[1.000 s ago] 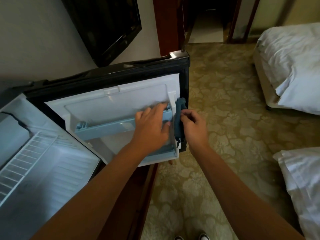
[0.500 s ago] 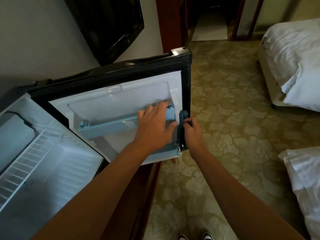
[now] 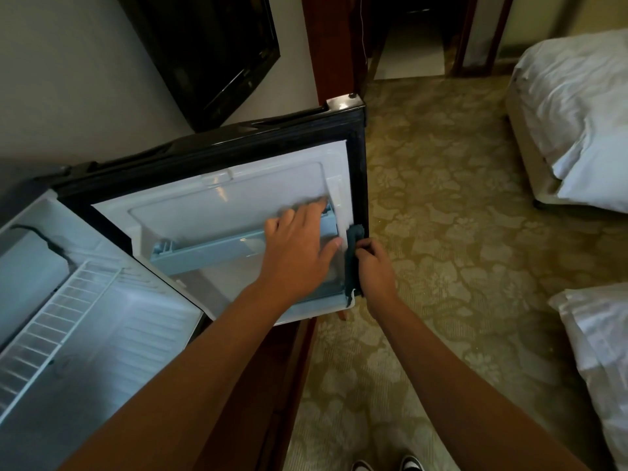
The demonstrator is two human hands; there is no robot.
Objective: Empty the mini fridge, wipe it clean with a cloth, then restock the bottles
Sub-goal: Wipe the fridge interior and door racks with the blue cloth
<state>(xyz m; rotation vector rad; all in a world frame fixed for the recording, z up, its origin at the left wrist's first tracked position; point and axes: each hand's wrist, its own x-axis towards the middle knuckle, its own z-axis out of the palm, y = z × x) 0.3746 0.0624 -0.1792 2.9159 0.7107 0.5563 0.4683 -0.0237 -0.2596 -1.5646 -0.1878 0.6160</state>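
The mini fridge stands open, its white interior (image 3: 102, 334) with a wire shelf (image 3: 51, 321) at the lower left; no bottles show inside. The open door (image 3: 238, 198) faces me, with a pale blue door rack (image 3: 210, 251) across it. My left hand (image 3: 299, 253) lies flat on the right end of the rack, fingers spread, steadying the door. My right hand (image 3: 373, 266) grips a dark teal cloth (image 3: 351, 260) pressed against the black seal on the door's right edge.
A dark wall-mounted TV (image 3: 210, 52) hangs above the fridge. Patterned carpet (image 3: 441, 249) spreads to the right, with white-sheeted beds (image 3: 571, 113) at the right edge. Wooden cabinet (image 3: 285, 385) lies under the door. My shoes (image 3: 387, 465) show at the bottom.
My right hand has slid the cloth a little down, then slightly back up, along the door's right edge. My left hand stays on the rack.
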